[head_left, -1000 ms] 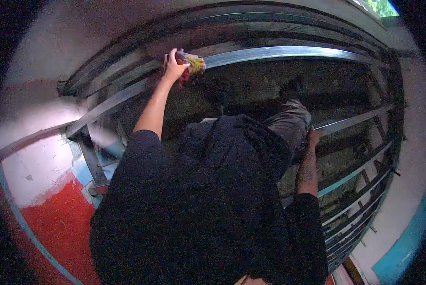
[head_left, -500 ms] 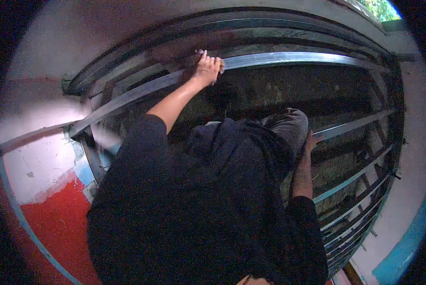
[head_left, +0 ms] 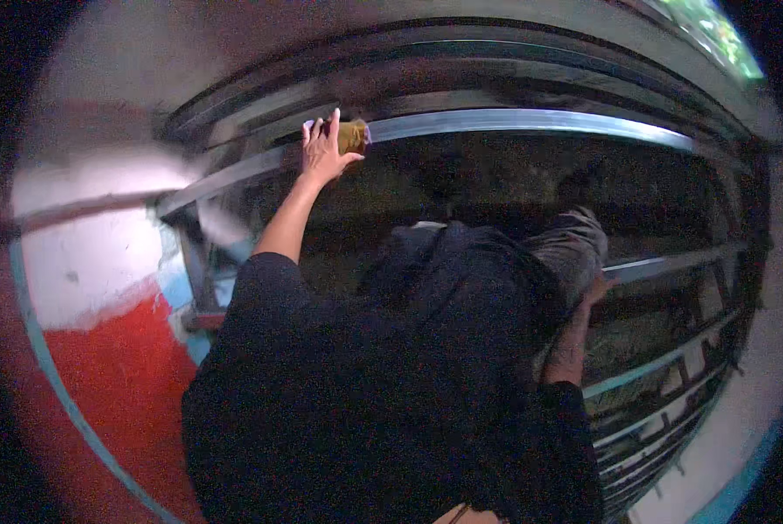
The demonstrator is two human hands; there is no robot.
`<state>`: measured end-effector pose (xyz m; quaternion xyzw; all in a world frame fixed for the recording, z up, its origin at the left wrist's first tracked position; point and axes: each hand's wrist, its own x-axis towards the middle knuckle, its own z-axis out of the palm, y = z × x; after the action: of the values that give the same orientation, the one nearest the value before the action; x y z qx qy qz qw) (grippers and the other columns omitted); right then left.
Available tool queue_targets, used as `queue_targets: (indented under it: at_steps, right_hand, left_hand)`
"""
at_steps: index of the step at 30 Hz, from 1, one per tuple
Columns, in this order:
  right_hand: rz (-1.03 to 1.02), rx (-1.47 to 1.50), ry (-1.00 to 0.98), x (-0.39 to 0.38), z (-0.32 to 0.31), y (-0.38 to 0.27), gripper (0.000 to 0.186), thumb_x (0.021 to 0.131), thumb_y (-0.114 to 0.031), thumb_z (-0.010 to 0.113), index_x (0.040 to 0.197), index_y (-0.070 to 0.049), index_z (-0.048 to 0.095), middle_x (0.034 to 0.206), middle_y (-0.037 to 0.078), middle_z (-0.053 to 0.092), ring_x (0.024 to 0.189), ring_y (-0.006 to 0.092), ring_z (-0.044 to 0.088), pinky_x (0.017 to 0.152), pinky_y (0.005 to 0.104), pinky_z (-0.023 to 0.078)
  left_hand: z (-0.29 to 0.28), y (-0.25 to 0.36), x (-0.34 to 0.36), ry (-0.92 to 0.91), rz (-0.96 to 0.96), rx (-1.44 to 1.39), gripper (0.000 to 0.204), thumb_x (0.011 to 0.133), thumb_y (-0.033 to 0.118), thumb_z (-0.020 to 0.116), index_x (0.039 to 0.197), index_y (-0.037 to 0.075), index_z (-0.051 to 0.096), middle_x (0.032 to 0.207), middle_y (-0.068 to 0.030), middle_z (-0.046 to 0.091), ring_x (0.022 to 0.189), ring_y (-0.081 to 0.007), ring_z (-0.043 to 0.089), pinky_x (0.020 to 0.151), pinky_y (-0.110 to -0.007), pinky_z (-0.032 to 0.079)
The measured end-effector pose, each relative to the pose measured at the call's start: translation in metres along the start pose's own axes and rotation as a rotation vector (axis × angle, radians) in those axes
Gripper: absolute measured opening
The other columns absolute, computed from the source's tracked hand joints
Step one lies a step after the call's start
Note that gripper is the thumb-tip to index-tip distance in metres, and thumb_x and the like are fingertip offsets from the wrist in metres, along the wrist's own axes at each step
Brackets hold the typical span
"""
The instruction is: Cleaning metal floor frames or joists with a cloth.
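Observation:
My left hand (head_left: 324, 159) is at a long metal bar (head_left: 531, 120) that crosses the upper part of the view. Its thumb and fingers are spread around a small yellowish-brown pad (head_left: 353, 137), which lies against the bar. The pad's exact kind is hard to make out in the dim light. Lower on the right, beside my bent knee (head_left: 579, 249), my right hand (head_left: 597, 286) grips a second metal bar (head_left: 671, 264). Its fingers are partly hidden by the bar and the knee.
More parallel bars (head_left: 653, 375) run below my right arm, and darker ones (head_left: 461, 52) arch above. A wall (head_left: 86, 271) painted white, red and blue stands at left. Bright greenery shows through an opening (head_left: 714, 31) at upper right.
My left hand and the pad have slid left along the upper bar, and the fingers have spread wider. My right hand keeps its place on the lower bar. The whole view has shifted slightly.

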<state>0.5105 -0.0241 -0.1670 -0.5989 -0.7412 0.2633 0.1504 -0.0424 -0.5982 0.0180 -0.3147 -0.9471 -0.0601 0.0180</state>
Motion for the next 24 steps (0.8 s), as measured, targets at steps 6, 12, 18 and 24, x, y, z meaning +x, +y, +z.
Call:
queue_targets:
  at_steps: [6,12,18,24]
  right_hand:
    - [-0.189,0.089,0.069,0.091,-0.054,0.093,0.08,0.089,-0.049,0.059,0.15,-0.018,0.019,0.153,0.024,0.011,0.123,0.0419,0.046,0.088,0.0567,0.047]
    - [-0.166,-0.237,0.182,-0.024,0.003,-0.04,0.087,0.086,-0.057,0.058,0.146,-0.004,0.024,0.145,0.027,0.031,0.112,0.0442,0.053,0.088,0.0517,0.048]
    - [0.055,-0.225,0.141,-0.012,-0.03,-0.088,0.098,0.078,-0.069,0.059,0.133,0.01,0.037,0.123,0.026,0.053,0.104,0.0429,0.058,0.087,0.0492,0.049]
    - [0.027,-0.681,0.474,0.087,-0.045,0.01,0.097,0.079,-0.068,0.058,0.132,0.012,0.04,0.108,0.024,0.06,0.092,0.0384,0.062,0.081,0.0473,0.051]
  left_hand:
    - [0.025,-0.044,-0.005,-0.036,-0.056,-0.571,0.089,0.062,0.029,0.086,0.137,0.007,0.043,0.143,-0.0195,0.04,0.132,-0.0352,0.038,0.111,-0.041,0.031]
    - [-0.03,-0.072,-0.019,-0.105,-0.108,-0.168,0.086,0.06,0.027,0.086,0.134,0.009,0.047,0.139,-0.0198,0.043,0.128,-0.0341,0.043,0.109,-0.041,0.034]
    - [0.003,-0.037,-0.016,-0.231,-0.047,0.213,0.108,0.066,0.048,0.079,0.143,-0.004,0.022,0.138,-0.0221,0.04,0.126,-0.0353,0.042,0.108,-0.048,0.032]
    - [0.021,0.084,0.067,-0.294,0.183,0.218,0.104,0.068,0.037,0.079,0.143,-0.004,0.02,0.131,-0.0209,0.044,0.119,-0.036,0.046,0.102,-0.052,0.037]
